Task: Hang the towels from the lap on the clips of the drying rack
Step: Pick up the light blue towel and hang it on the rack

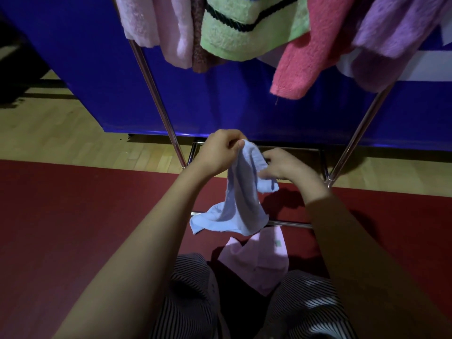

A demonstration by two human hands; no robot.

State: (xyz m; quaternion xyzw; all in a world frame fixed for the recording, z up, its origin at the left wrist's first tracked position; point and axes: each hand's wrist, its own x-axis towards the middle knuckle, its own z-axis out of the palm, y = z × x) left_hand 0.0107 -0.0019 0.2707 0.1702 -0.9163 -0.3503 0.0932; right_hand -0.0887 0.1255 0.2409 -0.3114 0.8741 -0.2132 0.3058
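Observation:
A light blue towel hangs in the air between my hands, above my knees. My left hand pinches its top edge. My right hand grips a fold of it a little lower on the right side. A pale pink towel lies on my lap between my striped trouser legs. The drying rack's chrome legs rise on both sides, and several towels hang from its top: pink, green with a black stripe, coral and purple. The clips are out of view.
A low chrome crossbar of the rack runs just behind the blue towel's hem. A blue panel stands behind the rack. A dark red mat covers the floor under me, with wooden floor beyond it.

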